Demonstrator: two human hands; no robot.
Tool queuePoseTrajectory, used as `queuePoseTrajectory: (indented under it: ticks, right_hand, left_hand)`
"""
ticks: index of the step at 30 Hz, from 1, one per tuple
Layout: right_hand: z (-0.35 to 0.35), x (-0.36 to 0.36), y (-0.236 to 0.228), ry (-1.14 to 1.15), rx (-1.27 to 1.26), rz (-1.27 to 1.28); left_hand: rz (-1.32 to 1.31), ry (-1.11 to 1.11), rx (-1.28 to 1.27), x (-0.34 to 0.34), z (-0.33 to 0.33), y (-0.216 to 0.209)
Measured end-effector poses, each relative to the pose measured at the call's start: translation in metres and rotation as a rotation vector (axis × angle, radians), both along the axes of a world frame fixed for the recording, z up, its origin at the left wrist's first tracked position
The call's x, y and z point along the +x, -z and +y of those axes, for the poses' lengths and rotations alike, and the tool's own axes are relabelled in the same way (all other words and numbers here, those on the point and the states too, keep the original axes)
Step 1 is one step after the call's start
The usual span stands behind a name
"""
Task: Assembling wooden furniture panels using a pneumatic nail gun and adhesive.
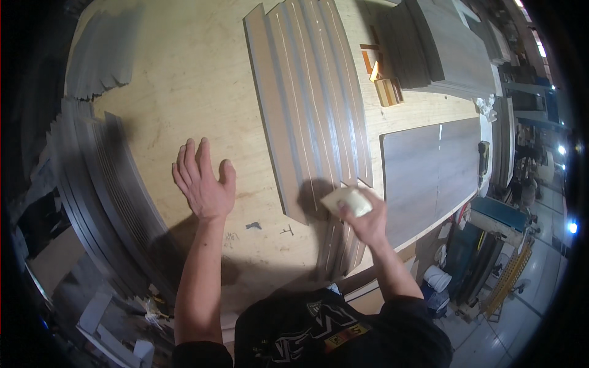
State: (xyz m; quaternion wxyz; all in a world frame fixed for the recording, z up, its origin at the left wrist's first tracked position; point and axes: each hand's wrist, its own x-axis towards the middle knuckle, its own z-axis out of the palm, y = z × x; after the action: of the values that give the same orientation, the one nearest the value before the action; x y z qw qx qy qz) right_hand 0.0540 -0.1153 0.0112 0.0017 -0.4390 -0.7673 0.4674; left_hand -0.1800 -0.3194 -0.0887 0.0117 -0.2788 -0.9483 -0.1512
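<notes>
My left hand [205, 184] rests palm down on the pale wooden table [184, 92], fingers stretched out and holding nothing. My right hand [371, 224] is wrapped around a whitish glue bottle [354, 201], tilted over the near end of a row of brown panels [288, 116]. The panels lie side by side and overlapping, with grey bands between them. Thin pale beads of glue run lengthwise along several of them. Under my right forearm, narrow panel ends [334, 248] reach toward my body. The bottle's tip is hard to make out.
Stacks of grey panels stand at the left [104, 190], far left [101, 52] and far right [426, 46]. A wide grey board [429, 168] lies right of the row. Small wood pieces [388, 92] sit beyond it. A white bucket [437, 278] stands below the table's right edge.
</notes>
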Motion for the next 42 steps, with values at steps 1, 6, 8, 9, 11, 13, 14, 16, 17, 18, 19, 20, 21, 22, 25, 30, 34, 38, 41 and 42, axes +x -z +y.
queuePoseTrajectory:
  ticks: [1, 6, 8, 9, 11, 13, 14, 16, 17, 18, 19, 20, 21, 22, 25, 30, 34, 38, 41, 42]
  right_hand:
    - [0.009, -0.011, -0.005, 0.11, -0.057, -0.024]
    - [0.057, -0.109, 0.006, 0.12, 0.089, 0.225]
    - [0.071, -0.156, 0.01, 0.095, 0.11, 0.308]
    - [0.075, -0.18, 0.009, 0.119, 0.035, 0.311]
    - [0.082, -0.223, 0.012, 0.126, -0.044, 0.335]
    - [0.094, -0.259, 0.03, 0.112, 0.049, 0.364]
    - [0.112, -0.273, 0.052, 0.099, 0.137, 0.44]
    - [0.121, -0.311, 0.07, 0.089, 0.18, 0.389]
    - [0.127, -0.324, 0.077, 0.097, 0.228, 0.321]
    - [0.132, -0.335, 0.084, 0.091, 0.227, 0.324]
    - [0.137, -0.344, 0.09, 0.087, 0.269, 0.362]
    - [0.142, -0.351, 0.095, 0.085, 0.312, 0.401]
    - [0.149, -0.356, 0.099, 0.08, 0.313, 0.399]
    - [0.153, -0.361, 0.1, 0.073, 0.346, 0.431]
    - [0.155, -0.363, 0.098, 0.062, 0.379, 0.434]
    - [0.152, -0.345, 0.099, 0.074, 0.396, 0.474]
    - [0.127, -0.311, 0.088, 0.062, 0.449, 0.541]
    - [0.094, -0.266, 0.042, 0.07, 0.212, 0.305]
    - [0.074, -0.233, 0.038, 0.112, 0.185, 0.249]
    - [0.072, -0.221, 0.042, 0.107, 0.179, 0.242]
  left_hand:
    - [-0.001, -0.002, 0.005, 0.0, 0.0, -0.002]
    - [0.032, -0.011, 0.004, -0.004, -0.004, -0.004]
    - [0.053, -0.019, 0.032, -0.002, -0.001, -0.003]
    - [0.02, -0.01, 0.032, 0.0, -0.001, -0.005]
    - [0.011, -0.015, 0.032, 0.001, -0.002, -0.006]
    - [-0.034, -0.008, 0.032, 0.001, -0.003, -0.007]
    - [-0.036, 0.002, 0.05, 0.003, 0.004, -0.007]
    - [-0.02, -0.019, 0.049, 0.0, -0.004, -0.009]
    - [-0.022, -0.02, 0.048, -0.001, -0.004, -0.008]
    - [-0.019, -0.026, 0.048, -0.003, -0.004, -0.008]
    - [0.006, -0.03, 0.05, -0.004, -0.003, -0.006]
    - [0.03, -0.034, 0.052, -0.004, -0.002, -0.006]
    - [0.028, -0.038, 0.053, -0.004, -0.001, -0.005]
    - [-0.009, -0.035, 0.06, -0.004, 0.0, -0.007]
    - [-0.052, -0.037, 0.064, -0.005, 0.0, -0.008]
    - [-0.066, -0.036, 0.064, -0.004, 0.001, -0.012]
    - [-0.055, -0.029, 0.051, -0.003, -0.002, -0.012]
    - [-0.041, -0.016, 0.039, -0.003, -0.001, -0.013]
    - [-0.036, -0.012, 0.058, -0.003, -0.001, -0.013]
    - [-0.038, -0.007, 0.061, -0.003, -0.001, -0.014]
